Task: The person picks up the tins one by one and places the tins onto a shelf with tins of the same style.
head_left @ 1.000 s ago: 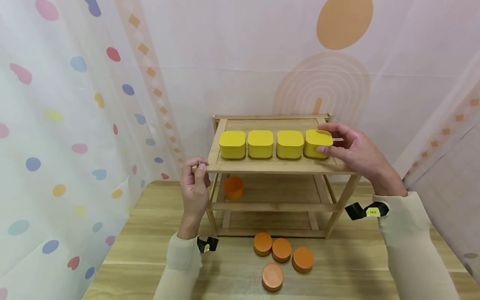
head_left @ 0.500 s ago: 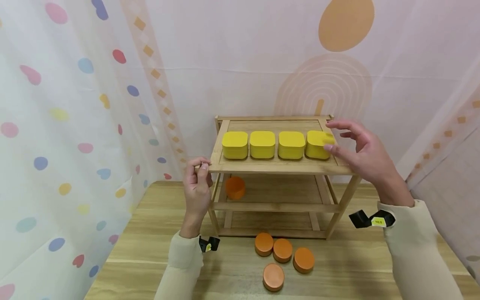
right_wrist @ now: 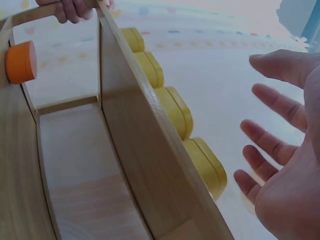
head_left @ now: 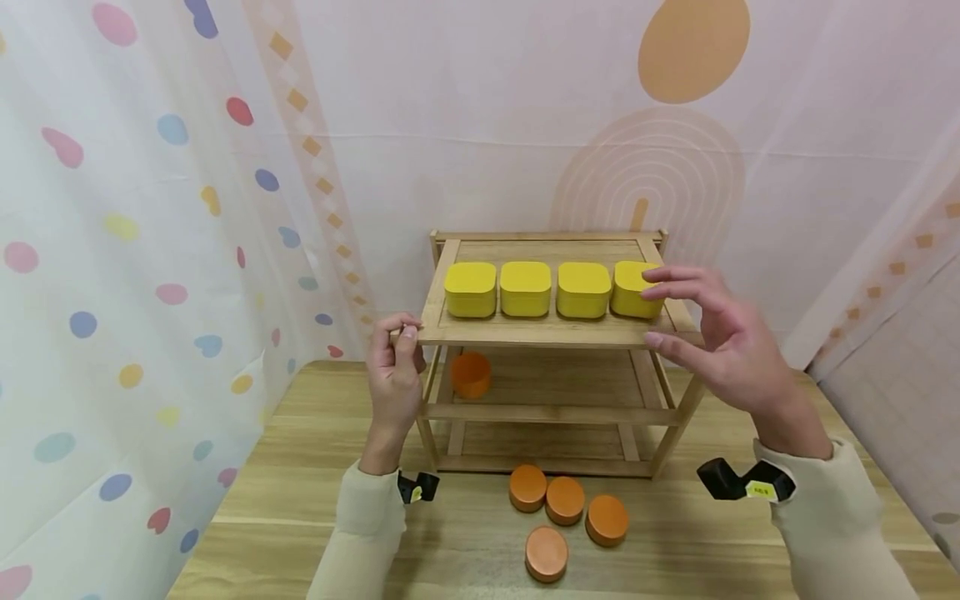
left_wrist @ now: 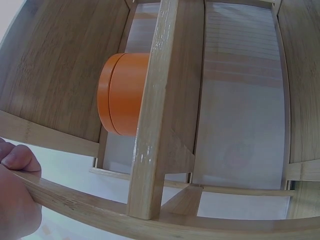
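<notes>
My left hand (head_left: pixel 395 367) grips the left end of the wooden shelf rack (head_left: pixel 551 335); the left wrist view shows its fingers and thumb around a wooden rail (left_wrist: pixel 75 200). Several yellow square boxes with rounded corners stand in a row on the top shelf. My right hand (head_left: pixel 731 342) hovers at the rightmost yellow box (head_left: pixel 628 292), fingers spread and holding nothing. In the right wrist view a gap separates the hand from that yellow box (right_wrist: pixel 206 167). On the middle shelf, at the left, sits an orange round container (head_left: pixel 471 375).
Several orange round containers lie on the wooden table (head_left: pixel 285 500) before the rack, one of them (head_left: pixel 546 554) nearest the front. The bottom shelf (head_left: pixel 540 442) is low, close to the tabletop. A patterned curtain (head_left: pixel 480 125) hangs behind and at the left.
My right hand has let go of the rightmost yellow box, spread its fingers and come down slightly toward me. The left hand keeps its grip on the rack.
</notes>
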Tool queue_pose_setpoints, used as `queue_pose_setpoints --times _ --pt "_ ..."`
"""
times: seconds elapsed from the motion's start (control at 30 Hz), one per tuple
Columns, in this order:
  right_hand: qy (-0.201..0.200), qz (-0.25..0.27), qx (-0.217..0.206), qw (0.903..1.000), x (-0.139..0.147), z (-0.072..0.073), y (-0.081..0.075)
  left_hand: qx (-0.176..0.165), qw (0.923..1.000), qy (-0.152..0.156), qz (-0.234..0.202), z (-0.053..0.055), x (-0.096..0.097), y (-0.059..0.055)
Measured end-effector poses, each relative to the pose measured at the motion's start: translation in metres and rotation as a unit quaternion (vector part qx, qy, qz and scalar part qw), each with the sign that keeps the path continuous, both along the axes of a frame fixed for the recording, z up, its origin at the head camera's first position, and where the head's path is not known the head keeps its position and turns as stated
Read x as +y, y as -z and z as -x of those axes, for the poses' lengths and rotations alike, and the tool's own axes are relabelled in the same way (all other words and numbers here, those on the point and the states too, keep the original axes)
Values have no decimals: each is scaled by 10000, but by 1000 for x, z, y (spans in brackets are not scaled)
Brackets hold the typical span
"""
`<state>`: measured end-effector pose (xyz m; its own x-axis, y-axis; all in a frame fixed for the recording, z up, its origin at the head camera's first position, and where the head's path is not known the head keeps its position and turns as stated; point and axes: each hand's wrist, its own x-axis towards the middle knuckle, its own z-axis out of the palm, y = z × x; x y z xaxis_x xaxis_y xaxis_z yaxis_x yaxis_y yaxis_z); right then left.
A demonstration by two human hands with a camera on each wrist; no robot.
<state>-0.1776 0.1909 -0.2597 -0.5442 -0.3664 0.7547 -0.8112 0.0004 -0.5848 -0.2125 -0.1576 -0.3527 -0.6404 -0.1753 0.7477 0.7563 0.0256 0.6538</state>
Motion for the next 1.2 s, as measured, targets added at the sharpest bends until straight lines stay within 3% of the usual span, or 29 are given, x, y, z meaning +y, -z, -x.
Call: queue_pose_setpoints --times 0.33,0.57,0.73,0.87,1.2 --pt "-657 478 356 9961 -6 -9 22 -26 10000 25 -18 -1 0 0" --pt "-1215 395 315 9913 -10 -13 39 -6 10000 16 4 -1 0 -1" --pt "-1522 49 173 9882 -10 -15 55 40 10000 15 -15 -1 2 -2" --pt "-1660 -332 -53 9856 -7 -17 70 60 10000 -3 0 0 2 -1" --pt "-1772 -1177 -1084 9711 4 -19 103 24 10000 -10 17 0 1 0"
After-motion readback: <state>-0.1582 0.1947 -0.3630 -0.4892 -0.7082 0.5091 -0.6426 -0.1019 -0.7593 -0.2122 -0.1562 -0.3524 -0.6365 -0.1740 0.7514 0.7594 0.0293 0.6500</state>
